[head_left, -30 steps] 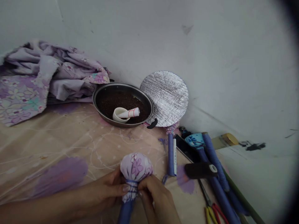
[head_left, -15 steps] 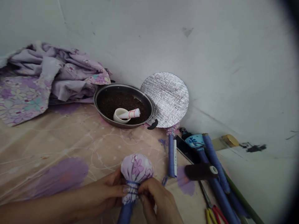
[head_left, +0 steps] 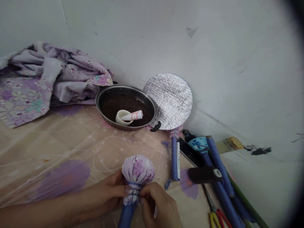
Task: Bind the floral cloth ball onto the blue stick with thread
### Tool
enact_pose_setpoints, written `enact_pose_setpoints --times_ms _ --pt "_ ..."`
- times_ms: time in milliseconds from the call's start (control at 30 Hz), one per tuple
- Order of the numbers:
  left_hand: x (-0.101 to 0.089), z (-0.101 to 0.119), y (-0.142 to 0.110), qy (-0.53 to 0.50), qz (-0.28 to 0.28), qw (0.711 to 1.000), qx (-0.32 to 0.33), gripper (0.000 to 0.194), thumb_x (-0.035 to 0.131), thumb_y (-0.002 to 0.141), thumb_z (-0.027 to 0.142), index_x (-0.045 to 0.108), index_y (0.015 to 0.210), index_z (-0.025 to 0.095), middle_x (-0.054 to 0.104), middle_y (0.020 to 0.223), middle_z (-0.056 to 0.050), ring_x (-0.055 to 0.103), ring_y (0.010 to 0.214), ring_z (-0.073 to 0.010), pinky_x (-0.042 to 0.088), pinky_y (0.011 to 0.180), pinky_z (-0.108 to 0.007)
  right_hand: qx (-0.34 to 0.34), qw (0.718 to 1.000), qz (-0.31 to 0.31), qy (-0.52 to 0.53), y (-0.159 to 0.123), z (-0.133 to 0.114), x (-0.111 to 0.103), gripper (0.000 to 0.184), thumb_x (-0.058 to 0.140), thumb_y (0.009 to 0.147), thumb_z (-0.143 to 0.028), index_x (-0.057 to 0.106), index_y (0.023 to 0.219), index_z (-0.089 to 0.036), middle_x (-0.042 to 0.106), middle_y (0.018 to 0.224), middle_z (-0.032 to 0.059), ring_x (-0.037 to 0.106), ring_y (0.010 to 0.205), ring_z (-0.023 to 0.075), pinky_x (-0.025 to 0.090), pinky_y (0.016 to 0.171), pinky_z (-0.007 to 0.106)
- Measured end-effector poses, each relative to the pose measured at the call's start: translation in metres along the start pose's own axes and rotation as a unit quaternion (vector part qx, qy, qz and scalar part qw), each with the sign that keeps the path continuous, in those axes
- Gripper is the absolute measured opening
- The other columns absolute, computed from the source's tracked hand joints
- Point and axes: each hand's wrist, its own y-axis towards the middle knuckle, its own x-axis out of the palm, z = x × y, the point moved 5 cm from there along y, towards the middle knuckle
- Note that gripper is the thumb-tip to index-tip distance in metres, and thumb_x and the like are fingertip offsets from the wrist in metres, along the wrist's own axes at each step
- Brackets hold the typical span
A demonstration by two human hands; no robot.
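A stick wrapped in blue, topped by a round bundle of purple flowered cloth (head_left: 138, 169), stands near the bottom middle. My left hand (head_left: 108, 194) is closed round the bundle's tied neck from the left. From the right, my right hand (head_left: 158, 205) pinches the same neck, where thread is wound; its fingers are closed on the gathered cloth. The blue handle (head_left: 125, 216) runs down out of the frame between my hands.
A dark pan (head_left: 126, 107) of brown grains with a white scoop stands at the back by the wall, a silver foil-covered disc (head_left: 170, 101) leaning beside it. Crumpled purple fabric (head_left: 47, 79) lies back left. Blue-wrapped sticks (head_left: 219, 171), a dark thread spool (head_left: 205, 174) and scissors (head_left: 215, 210) lie at right.
The bundle has tilted slightly left and my right hand's fingers have shifted a little at its neck. Nothing else has moved.
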Motion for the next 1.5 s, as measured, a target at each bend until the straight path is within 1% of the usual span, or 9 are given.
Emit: enact_pose_setpoints --times_ms 233,367,533,700,833,967,1133,1300,1500 --pt "0.005 0.003 -0.002 0.023 0.011 1.000 -0.001 0.054 0.116 0.079 0.025 0.092 0.127 0.023 0.094 0.120 -0.004 0.086 0.111 -0.0207 0.066 0.096 -0.024 0.002 0.999 0.038 0.009 -0.001 0.001 0.006 0.035 0.063 0.093 0.004 0.077 0.104 -0.027 0.085 0.089 0.0005 0.083 0.072 0.0185 0.066 0.073 0.021" --pt "0.005 0.003 -0.002 0.019 0.022 1.000 -0.012 0.051 0.114 0.081 0.023 0.092 0.127 0.025 0.094 0.118 -0.002 0.083 0.100 -0.0161 0.066 0.093 -0.023 0.000 0.999 0.028 0.027 -0.001 0.002 0.007 0.036 0.060 0.096 0.005 0.076 0.106 -0.027 0.085 0.095 0.0016 0.085 0.080 0.0192 0.066 0.077 0.021" --pt "0.008 0.007 -0.003 0.044 0.042 0.998 -0.013 0.046 0.113 0.078 0.027 0.095 0.121 0.028 0.092 0.107 0.007 0.078 0.091 -0.0138 0.062 0.089 -0.023 0.009 0.999 0.009 0.048 0.000 0.003 0.006 0.038 0.057 0.098 0.006 0.074 0.108 -0.026 0.086 0.099 0.0024 0.087 0.088 0.0198 0.065 0.081 0.022" --pt "0.010 0.010 -0.004 0.049 0.050 0.997 -0.029 0.041 0.112 0.075 0.024 0.095 0.112 0.025 0.092 0.103 0.002 0.079 0.091 -0.0161 0.065 0.089 -0.024 0.014 0.998 -0.004 0.053 -0.001 0.004 0.008 0.037 0.059 0.097 0.007 0.074 0.108 -0.026 0.087 0.101 0.0024 0.087 0.089 0.0201 0.065 0.081 0.022" --pt "0.008 0.008 -0.007 0.031 0.041 0.998 -0.040 0.041 0.109 0.078 0.020 0.094 0.116 0.024 0.093 0.104 0.001 0.082 0.095 -0.0164 0.064 0.089 -0.024 0.019 0.998 -0.004 0.067 0.000 0.005 0.007 0.035 0.063 0.098 0.006 0.073 0.107 -0.026 0.087 0.100 0.0022 0.086 0.088 0.0203 0.065 0.081 0.022" --pt "0.010 0.007 -0.010 0.022 0.028 0.998 -0.056 0.048 0.109 0.080 0.021 0.093 0.126 0.022 0.093 0.108 0.000 0.082 0.095 -0.0156 0.062 0.091 -0.025 0.013 0.996 -0.008 0.085 0.000 0.006 0.006 0.033 0.062 0.101 0.004 0.073 0.107 -0.026 0.086 0.099 0.0024 0.086 0.089 0.0204 0.065 0.082 0.022" --pt "0.014 0.010 -0.010 0.019 0.025 0.998 -0.056 0.042 0.109 0.080 0.018 0.093 0.118 0.019 0.092 0.107 -0.001 0.082 0.100 -0.0160 0.061 0.094 -0.024 0.024 0.994 -0.011 0.102 -0.001 0.008 0.007 0.029 0.062 0.105 0.001 0.073 0.108 -0.026 0.086 0.100 0.0028 0.087 0.092 0.0210 0.065 0.085 0.022" --pt "0.012 0.009 -0.010 0.022 0.014 0.998 -0.053 0.043 0.109 0.084 0.018 0.092 0.123 0.021 0.093 0.112 -0.002 0.083 0.099 -0.0163 0.063 0.092 -0.024 0.030 0.993 -0.012 0.111 -0.001 0.009 0.008 0.027 0.063 0.106 -0.001 0.072 0.107 -0.026 0.086 0.099 0.0033 0.087 0.092 0.0218 0.065 0.084 0.023" --pt "0.013 0.008 -0.009 0.038 0.002 0.999 -0.039 0.046 0.112 0.088 0.025 0.091 0.128 0.024 0.095 0.118 0.001 0.087 0.109 -0.0150 0.065 0.100 -0.022 0.017 0.996 -0.028 0.081 -0.001 0.013 0.005 0.035 0.062 0.097 0.005 0.075 0.109 -0.026 0.088 0.101 0.0029 0.087 0.090 0.0206 0.066 0.083 0.022"
